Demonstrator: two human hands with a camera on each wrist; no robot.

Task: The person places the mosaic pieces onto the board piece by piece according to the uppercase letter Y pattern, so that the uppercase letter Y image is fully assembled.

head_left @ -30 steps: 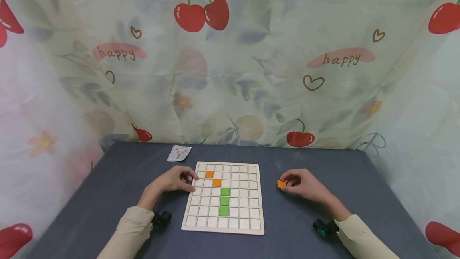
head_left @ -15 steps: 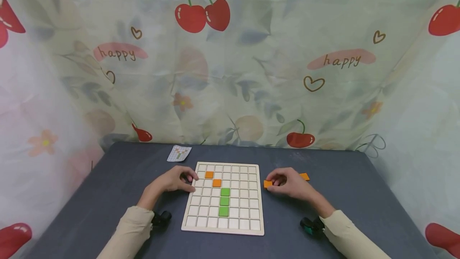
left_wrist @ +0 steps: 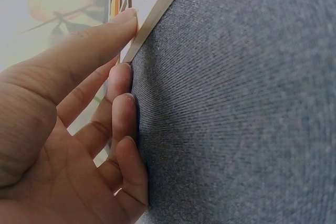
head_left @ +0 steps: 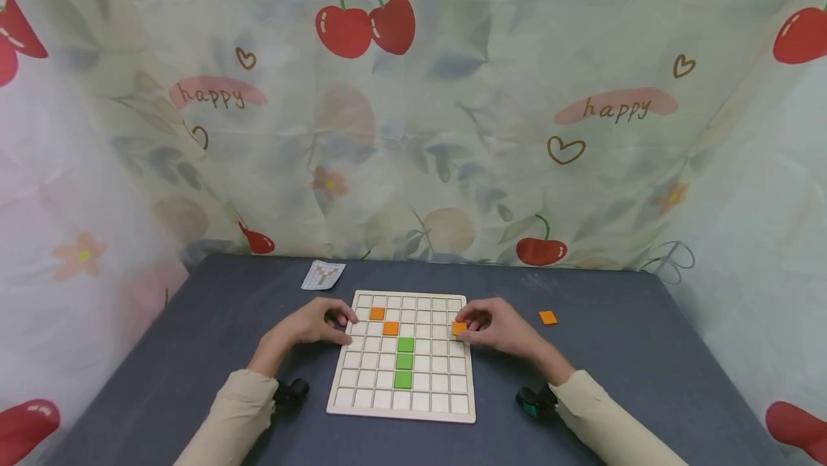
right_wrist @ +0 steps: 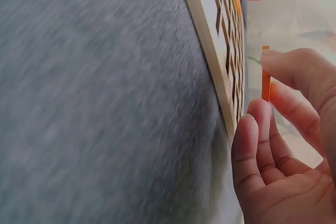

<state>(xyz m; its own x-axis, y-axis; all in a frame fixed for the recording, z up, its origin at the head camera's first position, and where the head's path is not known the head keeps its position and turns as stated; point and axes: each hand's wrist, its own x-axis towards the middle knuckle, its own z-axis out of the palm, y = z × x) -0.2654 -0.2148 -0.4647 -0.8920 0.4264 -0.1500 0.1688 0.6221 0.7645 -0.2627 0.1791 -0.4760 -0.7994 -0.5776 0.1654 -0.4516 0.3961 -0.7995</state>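
In the head view a pale wooden grid board (head_left: 439, 419) lies on the table, with two orange and several green square tiles in its cells. My left hand (head_left: 316, 322) holds the board's left edge. In the left wrist view its thumb (left_wrist: 123, 22) rests on the rim, with curled fingers beside the edge. My right hand (head_left: 497, 326) pinches an orange tile (head_left: 459, 328) between thumb and fingertips, over the board's right columns. The right wrist view shows that tile (right_wrist: 266, 74) edge-on, above the level of the board.
Another orange tile (head_left: 548, 317) lies on the dark table (head_left: 517, 437) to the right of the board. A small card (head_left: 323, 275) printed with a coloured grid pattern sits behind the board at left. A patterned curtain (head_left: 413, 107) hangs behind the table.
My right hand has moved left with the orange tile, from the table beside the board to over its right edge. The other orange tile on the right has come into sight. My left hand stays put.
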